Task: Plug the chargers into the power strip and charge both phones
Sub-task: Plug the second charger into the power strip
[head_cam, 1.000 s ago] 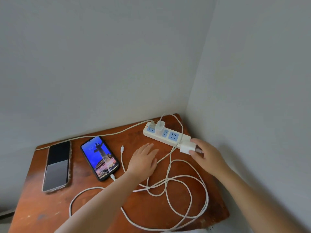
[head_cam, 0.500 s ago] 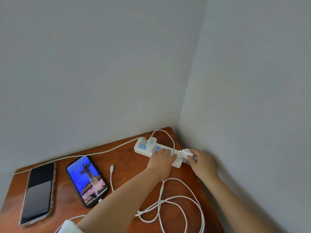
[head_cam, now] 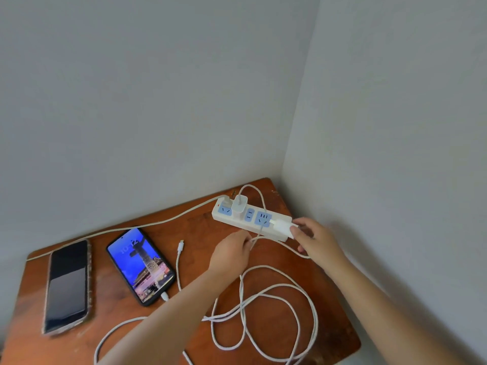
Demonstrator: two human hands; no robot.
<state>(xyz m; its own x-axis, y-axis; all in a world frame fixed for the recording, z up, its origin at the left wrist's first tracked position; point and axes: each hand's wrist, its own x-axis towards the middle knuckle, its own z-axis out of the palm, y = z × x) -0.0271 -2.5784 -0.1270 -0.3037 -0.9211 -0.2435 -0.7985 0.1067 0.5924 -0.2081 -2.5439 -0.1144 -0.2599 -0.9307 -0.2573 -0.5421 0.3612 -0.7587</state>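
A white power strip (head_cam: 237,219) with blue sockets lies at the table's far right corner. One white charger (head_cam: 239,204) stands plugged into it. My right hand (head_cam: 315,238) grips a second white charger (head_cam: 283,225) at the strip's right end, beside the last socket. My left hand (head_cam: 232,252) rests just in front of the strip, fingers curled at a white cable (head_cam: 266,291). A lit phone (head_cam: 141,264) has a cable in its bottom end. A dark phone (head_cam: 67,285) lies left of it, with nothing plugged in. A loose cable plug (head_cam: 180,245) lies between the lit phone and my left hand.
The small brown wooden table (head_cam: 329,327) fits into a corner of two grey walls. Loops of white cable cover its front right part. The strip's own cord (head_cam: 131,227) runs left along the back edge.
My left hand came onto the strip, then drew back to its front edge. My right hand brought the second charger onto the strip's right end. The camera view shifted.
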